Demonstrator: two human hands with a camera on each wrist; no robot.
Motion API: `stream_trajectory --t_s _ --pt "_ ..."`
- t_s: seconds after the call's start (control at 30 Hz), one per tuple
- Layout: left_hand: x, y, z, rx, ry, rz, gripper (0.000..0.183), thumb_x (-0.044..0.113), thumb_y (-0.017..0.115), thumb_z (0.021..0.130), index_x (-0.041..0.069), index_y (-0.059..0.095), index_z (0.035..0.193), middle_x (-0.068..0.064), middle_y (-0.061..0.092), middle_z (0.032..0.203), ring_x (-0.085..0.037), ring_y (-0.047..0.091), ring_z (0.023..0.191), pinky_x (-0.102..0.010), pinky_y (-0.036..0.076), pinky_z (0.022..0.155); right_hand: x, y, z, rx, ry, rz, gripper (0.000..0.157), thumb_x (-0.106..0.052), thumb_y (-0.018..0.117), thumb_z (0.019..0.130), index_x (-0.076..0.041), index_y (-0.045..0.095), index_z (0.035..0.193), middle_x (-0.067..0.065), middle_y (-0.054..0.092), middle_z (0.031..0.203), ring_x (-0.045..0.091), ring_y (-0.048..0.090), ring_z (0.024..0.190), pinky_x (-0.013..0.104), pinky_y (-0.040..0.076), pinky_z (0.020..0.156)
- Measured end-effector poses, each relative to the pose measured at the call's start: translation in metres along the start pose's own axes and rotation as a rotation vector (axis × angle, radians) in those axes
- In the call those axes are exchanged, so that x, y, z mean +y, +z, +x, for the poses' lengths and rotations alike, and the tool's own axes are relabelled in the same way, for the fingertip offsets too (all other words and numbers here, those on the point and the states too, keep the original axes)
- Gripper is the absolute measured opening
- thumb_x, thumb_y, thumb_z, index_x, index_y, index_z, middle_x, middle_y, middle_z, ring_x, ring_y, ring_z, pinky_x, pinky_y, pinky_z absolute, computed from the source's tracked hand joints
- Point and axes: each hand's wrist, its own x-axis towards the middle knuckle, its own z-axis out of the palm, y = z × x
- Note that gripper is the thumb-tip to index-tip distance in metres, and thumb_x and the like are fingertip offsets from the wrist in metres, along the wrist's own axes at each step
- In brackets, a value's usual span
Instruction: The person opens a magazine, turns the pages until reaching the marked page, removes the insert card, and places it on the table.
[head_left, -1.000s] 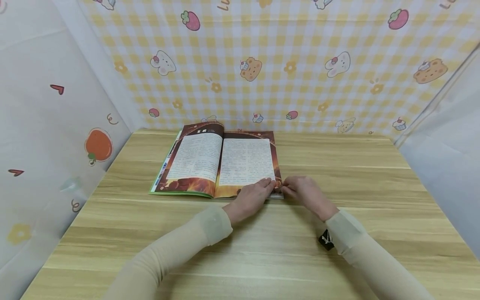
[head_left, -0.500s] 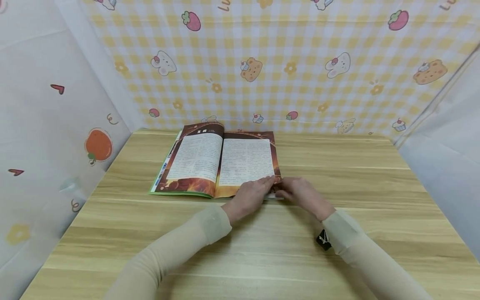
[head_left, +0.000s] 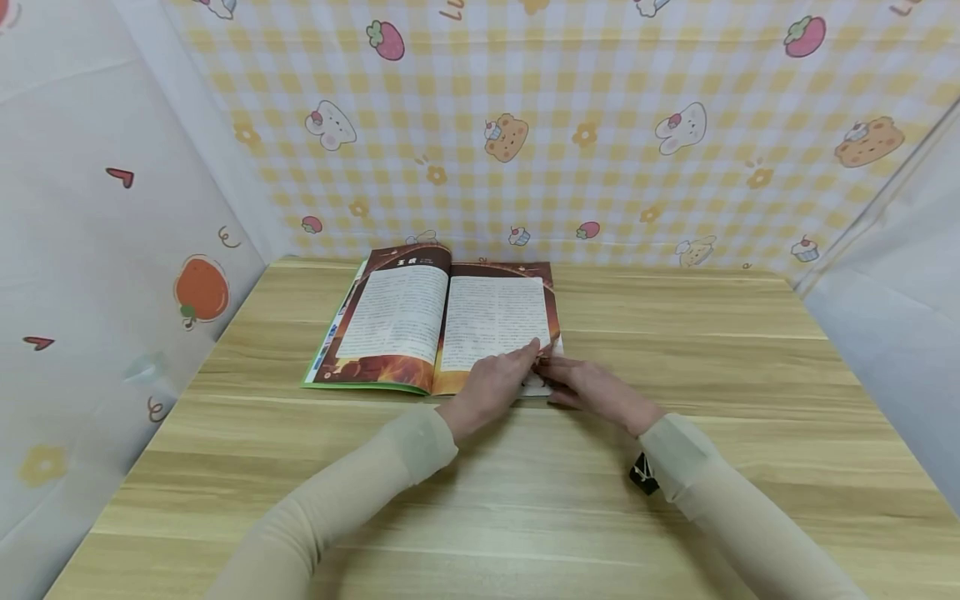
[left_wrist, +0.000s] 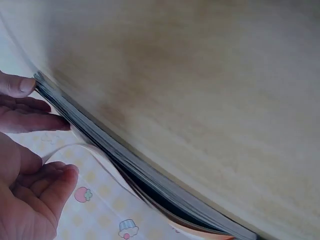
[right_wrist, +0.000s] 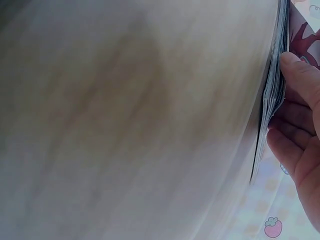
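An open magazine (head_left: 495, 317) with printed text and flame-patterned borders lies on the wooden table. My left hand (head_left: 487, 387) is at its lower right corner, its fingertips at a page whose corner is curled up. In the left wrist view, this hand's bent fingers and thumb (left_wrist: 67, 175) pinch the raised page (left_wrist: 97, 152), which bows away from the stack. My right hand (head_left: 596, 390) reaches in from the right to the same corner. In the right wrist view, its thumb (right_wrist: 300, 70) lies along the lower edge of the pages, while its other fingers press near the corner.
Wood-grain tabletop (head_left: 675, 333) surrounds the magazine. A yellow checked cloth (head_left: 555, 192) hangs along the back, and a white sheet (head_left: 82, 250) covers the left side. A small black object (head_left: 643, 473) shows under the right cuff.
My right hand has slid left onto the magazine's lower right corner. The page corner now curls up, and my left hand has shifted slightly left.
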Motion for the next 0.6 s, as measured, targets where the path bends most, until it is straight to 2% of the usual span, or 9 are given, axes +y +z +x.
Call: stream_trajectory --t_s 0.07,0.17,0.27,0.37,0.47,0.6 --pt "-0.002 0.0 0.0 -0.001 -0.014 0.004 0.041 -0.001 0.051 0.092 0.004 0.049 0.133 -0.009 0.064 0.122 -0.026 0.069 0.084 -0.036 0.055 0.062 0.001 0.0 0.0 0.0 0.001 -0.002 0.045 -0.013 0.065 0.088 0.002 0.055 0.129 0.018 0.054 0.134 0.03 0.053 0.122 0.041 0.046 0.097" --pt "-0.009 -0.001 -0.001 0.023 -0.034 0.016 0.042 -0.002 0.054 0.089 0.004 0.05 0.131 -0.01 0.069 0.11 -0.027 0.068 0.072 -0.036 0.053 0.056 0.001 0.0 0.0 -0.001 0.011 -0.013 0.044 -0.014 0.066 0.088 0.002 0.057 0.127 0.019 0.056 0.13 0.032 0.054 0.12 0.043 0.047 0.095" --pt "-0.019 -0.002 -0.002 0.081 -0.041 0.032 0.043 -0.003 0.057 0.086 0.002 0.052 0.129 -0.013 0.071 0.089 -0.027 0.063 0.056 -0.037 0.05 0.048 0.001 -0.001 -0.001 -0.002 0.027 -0.009 0.043 -0.014 0.065 0.088 0.002 0.057 0.127 0.02 0.057 0.128 0.033 0.054 0.12 0.043 0.047 0.095" --pt "-0.031 -0.005 -0.004 0.101 -0.068 0.035 0.043 -0.003 0.059 0.086 0.001 0.052 0.128 -0.014 0.07 0.086 -0.026 0.061 0.053 -0.036 0.048 0.045 0.0 -0.002 -0.001 -0.001 0.033 -0.002 0.043 -0.014 0.065 0.089 0.001 0.056 0.128 0.021 0.056 0.129 0.034 0.054 0.12 0.044 0.046 0.096" --pt "-0.042 -0.01 -0.006 0.084 -0.127 0.037 0.042 -0.002 0.059 0.087 -0.001 0.052 0.129 -0.017 0.069 0.09 -0.029 0.062 0.054 -0.038 0.049 0.045 0.001 -0.002 -0.001 0.001 0.024 0.003 0.042 -0.014 0.064 0.089 0.002 0.056 0.127 0.022 0.055 0.129 0.035 0.054 0.119 0.044 0.045 0.097" --pt "-0.058 -0.019 -0.011 0.006 -0.246 0.05 0.045 0.002 0.058 0.088 0.0 0.048 0.132 -0.018 0.067 0.088 -0.034 0.063 0.059 -0.043 0.051 0.049 0.001 -0.002 -0.001 0.007 0.011 0.023 0.04 -0.013 0.063 0.09 0.003 0.057 0.126 0.022 0.055 0.129 0.035 0.055 0.118 0.043 0.045 0.098"
